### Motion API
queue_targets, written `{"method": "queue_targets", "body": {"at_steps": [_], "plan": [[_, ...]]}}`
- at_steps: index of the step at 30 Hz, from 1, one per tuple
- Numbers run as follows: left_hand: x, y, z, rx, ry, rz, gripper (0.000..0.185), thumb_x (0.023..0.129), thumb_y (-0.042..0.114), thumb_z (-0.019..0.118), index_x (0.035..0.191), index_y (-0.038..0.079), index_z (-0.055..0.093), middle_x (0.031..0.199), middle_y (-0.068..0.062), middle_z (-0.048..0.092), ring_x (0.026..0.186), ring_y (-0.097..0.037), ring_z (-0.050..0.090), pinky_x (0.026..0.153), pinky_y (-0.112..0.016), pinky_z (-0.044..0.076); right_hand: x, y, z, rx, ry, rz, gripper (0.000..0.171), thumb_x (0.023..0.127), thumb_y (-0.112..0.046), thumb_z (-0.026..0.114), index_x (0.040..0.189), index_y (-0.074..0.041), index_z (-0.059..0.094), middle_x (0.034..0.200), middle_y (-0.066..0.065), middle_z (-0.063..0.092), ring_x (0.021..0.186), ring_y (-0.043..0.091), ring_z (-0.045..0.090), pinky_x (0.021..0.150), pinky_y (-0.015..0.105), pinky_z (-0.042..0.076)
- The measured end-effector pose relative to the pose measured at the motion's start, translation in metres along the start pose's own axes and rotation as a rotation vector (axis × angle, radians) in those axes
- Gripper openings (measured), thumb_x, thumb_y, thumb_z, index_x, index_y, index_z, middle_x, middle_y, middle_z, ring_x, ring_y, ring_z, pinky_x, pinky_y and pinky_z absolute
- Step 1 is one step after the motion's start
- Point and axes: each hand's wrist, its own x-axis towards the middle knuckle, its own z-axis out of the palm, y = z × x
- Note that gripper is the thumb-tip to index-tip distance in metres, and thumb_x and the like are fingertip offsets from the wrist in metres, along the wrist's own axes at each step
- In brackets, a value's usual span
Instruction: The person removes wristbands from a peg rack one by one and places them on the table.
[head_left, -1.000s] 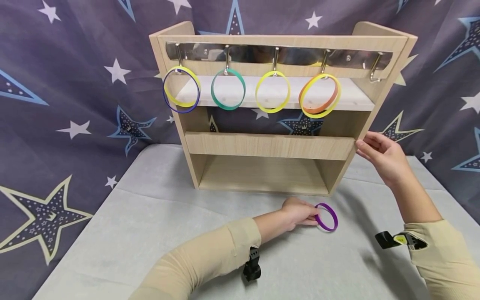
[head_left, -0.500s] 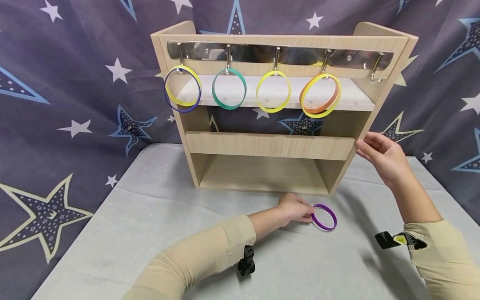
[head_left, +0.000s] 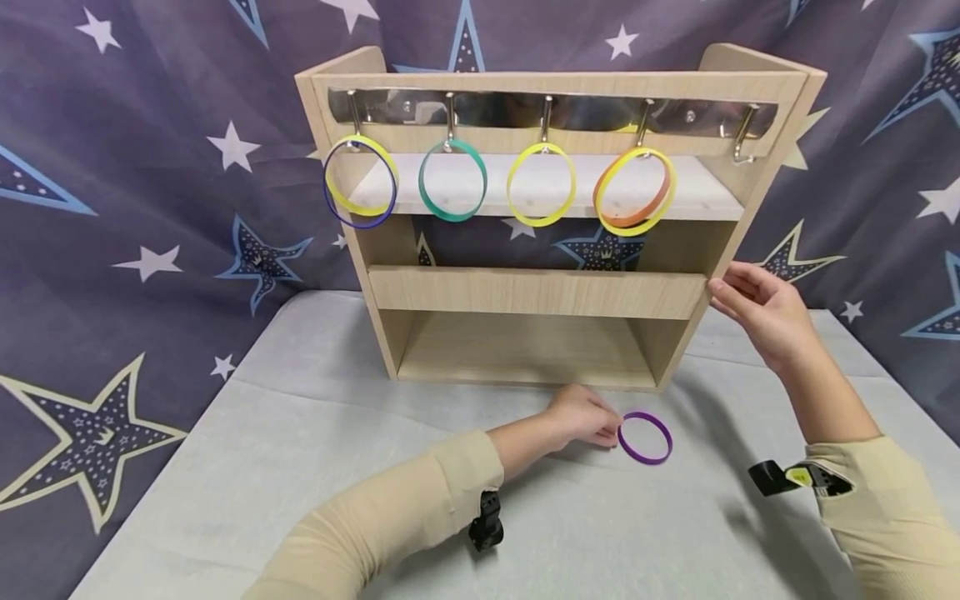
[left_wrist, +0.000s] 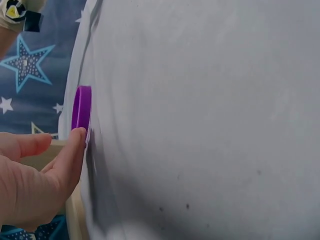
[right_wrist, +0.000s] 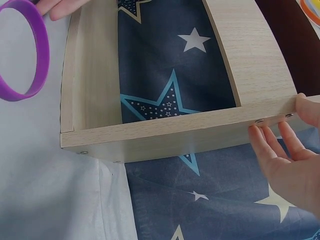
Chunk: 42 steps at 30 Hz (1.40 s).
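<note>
A purple wristband (head_left: 647,460) lies on the grey cloth in front of a wooden shelf unit (head_left: 540,292). My left hand (head_left: 581,414) is beside its left edge; in the left wrist view a fingertip meets the wristband (left_wrist: 85,107) while the thumb stands apart from it. At the unit's right side, my right hand (head_left: 765,312) holds the side panel. Seen from the right wrist, its thumb rests on the panel's front edge and the fingers lie against the outer face. The unit's top carries a metal hook rack (head_left: 495,110).
Bands hang from the hooks: a blue band (head_left: 327,187) with a yellow one, a teal band (head_left: 453,218), a single yellow band (head_left: 540,222), and an orange band (head_left: 626,222) with another yellow. The rightmost hook (head_left: 742,137) is bare. A starry curtain (head_left: 172,217) stands behind.
My left hand has drawn back slightly to the left, its grip on the purple wristband loosened. The wristband has shifted a little left and now lies flatter. My right hand stays on the panel.
</note>
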Motion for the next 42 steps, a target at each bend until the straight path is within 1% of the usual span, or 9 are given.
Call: {"method": "queue_targets", "body": {"at_steps": [3,8,15,19,24,31,34,39,42], "plan": [[0.002,-0.001,-0.006,0.004,-0.019,0.010,0.016,0.085,-0.005,0.064,0.098,-0.013,0.068,0.092,-0.030,0.071,0.084,-0.035,0.073,0.071,-0.028,0.063,0.000,0.000,0.000,0.002,-0.006,-0.004,0.026,0.091,0.007,0.057,0.103,-0.014,0.066,0.091,-0.007,0.068,0.085,0.002,0.067,0.077,0.013,0.058],[0.001,-0.001,-0.018,-0.025,-0.044,0.013,0.018,0.084,-0.005,0.065,0.101,-0.012,0.067,0.095,-0.029,0.071,0.084,-0.032,0.073,0.071,-0.029,0.064,0.000,0.001,0.000,-0.004,-0.018,-0.015,0.026,0.091,0.007,0.057,0.103,-0.014,0.066,0.091,-0.006,0.069,0.086,0.001,0.067,0.078,0.012,0.058],[-0.008,0.003,-0.037,0.025,-0.036,0.060,0.020,0.084,-0.001,0.068,0.103,-0.008,0.068,0.098,-0.025,0.072,0.091,-0.032,0.073,0.074,-0.030,0.063,0.000,0.000,0.000,-0.026,-0.026,-0.029,0.025,0.091,0.006,0.058,0.104,-0.014,0.066,0.093,-0.007,0.069,0.086,0.001,0.067,0.077,0.012,0.058],[-0.014,0.006,-0.049,0.047,-0.055,0.080,0.021,0.085,0.002,0.068,0.104,-0.007,0.068,0.101,-0.025,0.072,0.095,-0.033,0.072,0.077,-0.031,0.063,0.001,0.000,0.000,-0.033,-0.024,-0.026,0.025,0.090,0.005,0.059,0.104,-0.015,0.066,0.092,-0.007,0.069,0.085,0.001,0.067,0.077,0.011,0.058],[-0.022,0.011,-0.061,0.059,-0.081,0.098,0.021,0.089,0.005,0.063,0.106,-0.007,0.067,0.106,-0.026,0.070,0.097,-0.031,0.072,0.083,-0.034,0.062,0.001,0.000,-0.001,-0.033,-0.021,-0.019,0.025,0.091,0.005,0.059,0.104,-0.015,0.066,0.092,-0.007,0.068,0.085,0.001,0.067,0.077,0.012,0.058],[-0.028,0.018,-0.071,0.028,-0.092,0.116,0.022,0.091,0.004,0.059,0.109,-0.009,0.065,0.110,-0.027,0.069,0.098,-0.030,0.071,0.092,-0.041,0.059,0.000,0.000,-0.001,-0.025,-0.029,-0.025,0.025,0.091,0.005,0.058,0.104,-0.014,0.066,0.092,-0.007,0.068,0.086,0.001,0.067,0.077,0.012,0.058],[-0.031,0.021,-0.074,0.001,-0.081,0.125,0.022,0.092,0.005,0.059,0.109,-0.008,0.065,0.111,-0.027,0.068,0.095,-0.026,0.072,0.094,-0.040,0.058,0.000,0.001,-0.001,-0.033,-0.029,-0.025,0.025,0.091,0.005,0.058,0.104,-0.015,0.065,0.092,-0.007,0.068,0.086,0.001,0.067,0.077,0.012,0.058],[-0.035,0.027,-0.078,-0.024,-0.075,0.148,0.024,0.092,0.006,0.059,0.112,-0.007,0.064,0.113,-0.028,0.067,0.085,-0.015,0.071,0.092,-0.035,0.059,0.000,0.000,-0.001,-0.037,-0.024,-0.024,0.026,0.091,0.006,0.058,0.104,-0.015,0.066,0.092,-0.008,0.068,0.086,0.000,0.067,0.077,0.011,0.058],[-0.038,0.031,-0.080,-0.022,-0.078,0.165,0.026,0.092,0.007,0.060,0.114,-0.007,0.063,0.114,-0.027,0.068,0.091,-0.022,0.072,0.090,-0.032,0.060,0.000,0.000,-0.001,-0.028,-0.021,-0.021,0.027,0.091,0.007,0.057,0.103,-0.015,0.066,0.092,-0.008,0.068,0.085,0.000,0.067,0.076,0.011,0.058]]}}
